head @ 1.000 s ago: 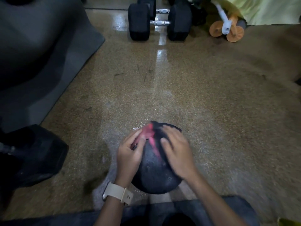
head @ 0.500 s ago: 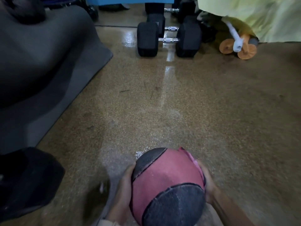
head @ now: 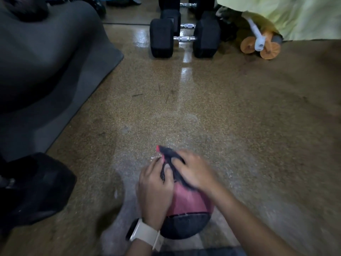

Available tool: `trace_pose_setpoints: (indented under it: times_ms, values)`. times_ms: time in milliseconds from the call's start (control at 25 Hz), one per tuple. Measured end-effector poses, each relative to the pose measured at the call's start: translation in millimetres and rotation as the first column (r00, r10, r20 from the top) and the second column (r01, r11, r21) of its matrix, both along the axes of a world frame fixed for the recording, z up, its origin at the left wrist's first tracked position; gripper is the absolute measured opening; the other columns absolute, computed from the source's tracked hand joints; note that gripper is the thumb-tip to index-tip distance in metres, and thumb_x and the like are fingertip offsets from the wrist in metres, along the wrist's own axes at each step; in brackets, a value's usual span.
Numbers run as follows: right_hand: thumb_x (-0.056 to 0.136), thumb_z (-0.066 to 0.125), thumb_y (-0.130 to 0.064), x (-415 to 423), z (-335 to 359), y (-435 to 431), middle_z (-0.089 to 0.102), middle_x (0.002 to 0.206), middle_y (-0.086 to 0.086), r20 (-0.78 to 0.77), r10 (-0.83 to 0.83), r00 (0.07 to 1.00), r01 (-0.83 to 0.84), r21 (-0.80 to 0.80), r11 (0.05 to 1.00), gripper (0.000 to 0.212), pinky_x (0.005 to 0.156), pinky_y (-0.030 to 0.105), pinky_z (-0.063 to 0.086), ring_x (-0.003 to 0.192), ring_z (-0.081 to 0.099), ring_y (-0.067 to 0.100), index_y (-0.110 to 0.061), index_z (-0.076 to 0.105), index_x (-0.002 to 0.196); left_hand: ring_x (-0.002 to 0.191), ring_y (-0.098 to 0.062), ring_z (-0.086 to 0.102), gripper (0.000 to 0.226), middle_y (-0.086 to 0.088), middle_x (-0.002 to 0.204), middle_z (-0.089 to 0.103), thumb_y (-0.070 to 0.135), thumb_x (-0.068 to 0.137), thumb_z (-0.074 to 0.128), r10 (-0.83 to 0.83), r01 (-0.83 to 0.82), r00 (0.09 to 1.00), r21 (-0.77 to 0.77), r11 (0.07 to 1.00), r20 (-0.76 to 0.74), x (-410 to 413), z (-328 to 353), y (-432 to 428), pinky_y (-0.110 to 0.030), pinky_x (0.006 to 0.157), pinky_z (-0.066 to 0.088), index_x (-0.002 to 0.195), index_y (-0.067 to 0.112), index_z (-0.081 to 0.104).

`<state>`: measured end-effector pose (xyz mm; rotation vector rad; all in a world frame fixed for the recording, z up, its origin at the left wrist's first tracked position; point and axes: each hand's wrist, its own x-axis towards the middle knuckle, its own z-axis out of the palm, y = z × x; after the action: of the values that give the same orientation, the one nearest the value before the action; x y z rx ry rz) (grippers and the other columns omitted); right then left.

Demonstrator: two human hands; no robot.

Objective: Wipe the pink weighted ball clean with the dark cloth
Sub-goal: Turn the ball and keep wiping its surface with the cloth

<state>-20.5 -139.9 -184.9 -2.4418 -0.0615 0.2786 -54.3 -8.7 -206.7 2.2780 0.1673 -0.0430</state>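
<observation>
Speckled brown floor (head: 239, 126) under everything; grey mat (head: 46, 80) beyond and left of the hands; pair of black dumbbells (head: 161, 39) well ahead of them. Pink weighted ball (head: 188, 202) on the floor directly beneath both hands. Left hand (head: 155, 189) relaxed, flat against the ball's left side. Right hand (head: 195, 172), motion-blurred, outstretched, pressing the dark cloth (head: 170, 157) onto the ball's top, a fold of it trailing against the left hand. Cream watch (head: 145, 235) on the left wrist.

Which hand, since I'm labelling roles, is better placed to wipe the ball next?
Right, probably: the right hand lies on the cloth atop the ball; the left hand rests on the ball's left side, likely steadying it.
</observation>
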Motion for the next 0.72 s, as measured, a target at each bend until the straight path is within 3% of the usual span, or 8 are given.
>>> trace_pose_setpoints:
  times_ms: [80, 240, 280, 360, 480, 560, 640, 720]
  values:
    - [0.095, 0.035, -0.041, 24, 1, -1, 0.065, 0.122, 0.007, -0.207, -0.088, 0.974, 0.089, 0.000, 0.996, 0.038, 0.091, 0.040, 0.046, 0.111, 0.058, 0.029, -0.024, 0.061, 0.117, 0.138, -0.022, 0.052, 0.072, 0.005, 0.144, 0.061, 0.059, 0.086, 0.023, 0.028, -0.027, 0.999, 0.018, 0.999, -0.034, -4, 3, -3, -0.051, 0.111, 0.043, 0.135, 0.027, 0.065]
    - [0.094, 0.022, -0.047, -67, 4, 28, 0.051, 0.143, 0.003, 0.183, -0.153, 0.971, 0.190, -0.204, 0.960, 0.054, 0.111, 0.044, 0.027, 0.133, 0.043, 0.028, -0.026, 0.052, 0.135, 0.134, -0.023, 0.055, 0.072, 0.006, 0.140, 0.064, 0.057, 0.085, 0.018, 0.035, -0.041, 0.995, -0.059, 0.997, -0.098, 5, -1, 3, -0.049, 0.111, 0.043, 0.131, 0.029, 0.066]
    - [0.096, 0.022, -0.046, -82, 8, 29, 0.047, 0.146, 0.003, 0.220, -0.121, 0.968, 0.169, -0.217, 0.961, 0.054, 0.114, 0.045, 0.023, 0.137, 0.038, 0.028, -0.027, 0.048, 0.139, 0.133, -0.023, 0.056, 0.070, 0.005, 0.140, 0.065, 0.056, 0.087, 0.020, 0.021, -0.029, 0.996, -0.089, 0.996, -0.089, 6, -1, 6, -0.047, 0.111, 0.044, 0.132, 0.028, 0.066]
    - [0.097, 0.023, -0.044, -67, 7, 23, 0.045, 0.146, 0.002, 0.146, -0.076, 0.986, 0.107, -0.214, 0.971, 0.051, 0.113, 0.046, 0.027, 0.136, 0.038, 0.027, -0.027, 0.045, 0.139, 0.130, -0.023, 0.058, 0.064, 0.007, 0.139, 0.065, 0.055, 0.090, 0.025, 0.008, -0.016, 0.996, -0.085, 0.996, -0.093, 7, -3, 11, -0.046, 0.109, 0.046, 0.133, 0.030, 0.065]
    - [0.095, 0.026, -0.044, -12, 9, 22, 0.053, 0.136, 0.006, -0.079, -0.179, 0.981, 0.162, -0.185, 0.969, 0.047, 0.105, 0.045, 0.036, 0.125, 0.049, 0.032, -0.025, 0.052, 0.129, 0.130, -0.021, 0.058, 0.061, 0.011, 0.140, 0.064, 0.059, 0.090, 0.026, 0.031, -0.039, 0.993, -0.079, 0.996, -0.110, 3, -7, 12, -0.047, 0.107, 0.048, 0.133, 0.036, 0.063]
    - [0.094, 0.023, -0.045, -34, 6, 32, 0.052, 0.139, 0.005, 0.049, -0.236, 0.970, 0.241, -0.225, 0.944, 0.051, 0.111, 0.045, 0.029, 0.129, 0.046, 0.031, -0.025, 0.052, 0.131, 0.132, -0.022, 0.057, 0.061, 0.010, 0.141, 0.063, 0.060, 0.089, 0.024, 0.050, -0.063, 0.988, -0.087, 0.994, -0.148, 4, -5, 13, -0.049, 0.109, 0.046, 0.132, 0.039, 0.062]
    - [0.097, 0.021, -0.045, -92, 6, 44, 0.042, 0.150, 0.002, 0.209, -0.185, 0.960, 0.234, -0.245, 0.941, 0.053, 0.117, 0.041, 0.013, 0.140, 0.034, 0.029, -0.027, 0.044, 0.142, 0.134, -0.024, 0.055, 0.055, 0.008, 0.143, 0.062, 0.056, 0.093, 0.028, 0.037, -0.058, 0.984, -0.113, 0.992, -0.174, 5, -8, 16, -0.051, 0.111, 0.044, 0.133, 0.040, 0.062]
    - [0.097, 0.018, -0.048, -111, 11, 41, 0.033, 0.156, -0.001, 0.207, -0.158, 0.965, 0.208, -0.247, 0.947, 0.056, 0.117, 0.040, 0.008, 0.145, 0.026, 0.028, -0.031, 0.036, 0.147, 0.134, -0.022, 0.055, 0.050, 0.009, 0.143, 0.062, 0.049, 0.094, 0.033, 0.005, -0.023, 0.991, -0.137, 0.990, -0.137, 6, -8, 20, -0.050, 0.111, 0.044, 0.133, 0.039, 0.063]
